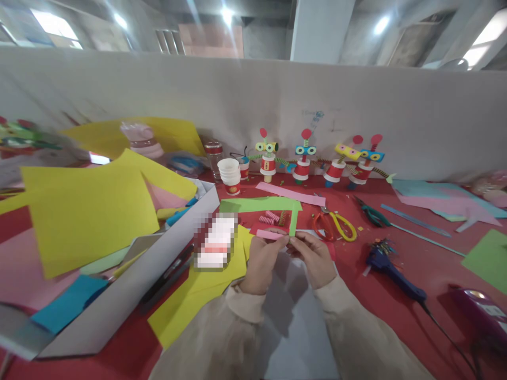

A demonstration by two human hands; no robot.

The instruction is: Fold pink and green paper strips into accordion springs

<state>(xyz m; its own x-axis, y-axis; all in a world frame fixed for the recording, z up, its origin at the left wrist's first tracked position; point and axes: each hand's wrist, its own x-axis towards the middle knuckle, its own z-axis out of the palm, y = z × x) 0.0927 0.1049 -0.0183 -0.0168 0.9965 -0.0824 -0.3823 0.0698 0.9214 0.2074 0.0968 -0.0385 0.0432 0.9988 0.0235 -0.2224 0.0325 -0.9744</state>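
Two narrow paper strips meet at a corner between my hands. The green paper strip (pixel 293 219) points away from me, and the pink paper strip (pixel 268 235) runs out to the left. My left hand (pixel 263 261) pinches them at the join, thumb on top. From the other side my right hand (pixel 312 258) grips the same corner, its fingertips touching those of the left. Just beyond lie several folded paper springs (pixel 271 216), pink-and-white and brownish. Beneath my hands is a white sheet (pixel 295 316). The fingers partly hide the join.
Scissors (pixel 343 227), pliers (pixel 372 214) and a blue glue gun (pixel 396 274) with a cord lie to the right. Several paper-cup figures (pixel 302 166) stand along the back beside stacked cups (pixel 229 174). A white box (pixel 130 290) holding coloured paper sits at left.
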